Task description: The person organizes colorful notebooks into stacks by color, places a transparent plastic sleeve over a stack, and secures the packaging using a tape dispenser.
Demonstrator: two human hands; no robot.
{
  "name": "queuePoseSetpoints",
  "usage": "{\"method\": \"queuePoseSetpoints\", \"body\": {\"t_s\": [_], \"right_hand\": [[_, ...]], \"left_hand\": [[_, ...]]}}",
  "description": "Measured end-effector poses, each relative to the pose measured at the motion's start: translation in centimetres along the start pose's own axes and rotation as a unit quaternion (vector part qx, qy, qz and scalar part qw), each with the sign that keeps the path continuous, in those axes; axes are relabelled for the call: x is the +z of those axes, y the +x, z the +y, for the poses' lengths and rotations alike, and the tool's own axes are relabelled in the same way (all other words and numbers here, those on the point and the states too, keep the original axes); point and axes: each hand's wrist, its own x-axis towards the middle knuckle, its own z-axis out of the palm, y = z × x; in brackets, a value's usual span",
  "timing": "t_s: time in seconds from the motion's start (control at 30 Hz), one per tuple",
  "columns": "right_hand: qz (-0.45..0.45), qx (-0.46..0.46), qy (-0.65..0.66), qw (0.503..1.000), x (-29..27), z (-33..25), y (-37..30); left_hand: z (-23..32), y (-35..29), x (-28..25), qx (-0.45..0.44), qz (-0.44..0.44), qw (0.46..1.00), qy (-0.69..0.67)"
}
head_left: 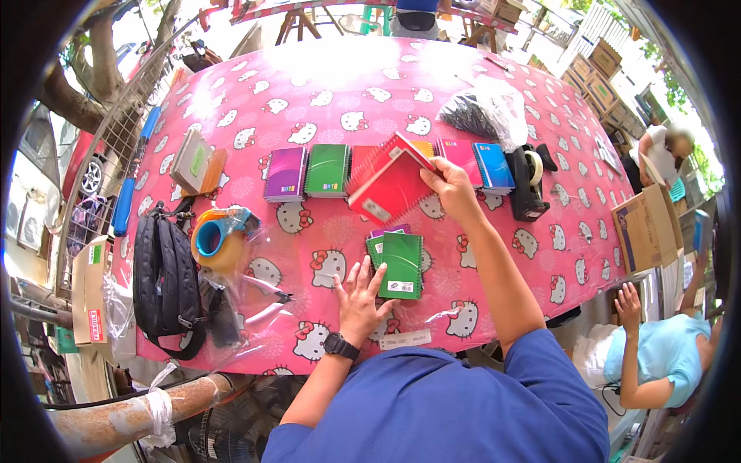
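Observation:
My right hand (453,187) grips a red spiral notebook (390,189) by its right edge, tilted above the table; it may be more than one notebook. My left hand (360,302) lies open with fingers spread, its fingertips at the left edge of a green spiral notebook (403,261). That notebook tops a small stack with a purple notebook (396,230) peeking out behind. Beyond stands a row of notebook piles: purple (287,174), green (327,168), red (363,157), yellow (423,148), pink (460,160) and blue (494,164). The held notebook partly hides the red and yellow piles.
A black tape dispenser (529,189) ends the row at right; plastic bags (486,109) lie behind it. To the left are a black bag (164,278), tape rolls (220,241), pliers (268,297) and a boxy stack (193,163). A person in light blue (664,359) is at right, near a carton (647,228).

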Motion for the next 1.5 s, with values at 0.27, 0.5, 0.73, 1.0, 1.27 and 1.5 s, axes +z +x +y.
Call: {"method": "queuePoseSetpoints", "body": {"t_s": [0.27,0.5,0.73,1.0,1.27,1.5], "right_hand": [[0.132,-0.126,-0.088,0.979,2.1,0.1,0.6],[-0.005,-0.268,-0.482,0.834,8.6,8.9,3.4],[0.002,-0.264,-0.443,0.857,8.8,9.5,2.8],[0.036,0.035,0.001,0.999,0.8,0.5,-1.7],[-0.104,-0.071,-0.302,0.945,2.0,7.4,-6.2],[-0.006,-0.244,-0.552,0.797,1.4,9.6,1.7]], "left_hand": [[0.2,-0.1,-0.2,-0.003,-0.001,1.000,0.010],[0.4,0.3,-0.3,0.004,0.009,1.000,0.011],[0.8,0.4,-0.3,0.004,0.002,1.000,-0.003],[-0.1,-0.2,0.1,-0.016,-0.007,1.000,0.012],[0.0,-0.2,-0.2,0.039,0.107,0.988,-0.105],[1.0,0.2,-0.7,0.050,0.031,0.998,0.001]]}}
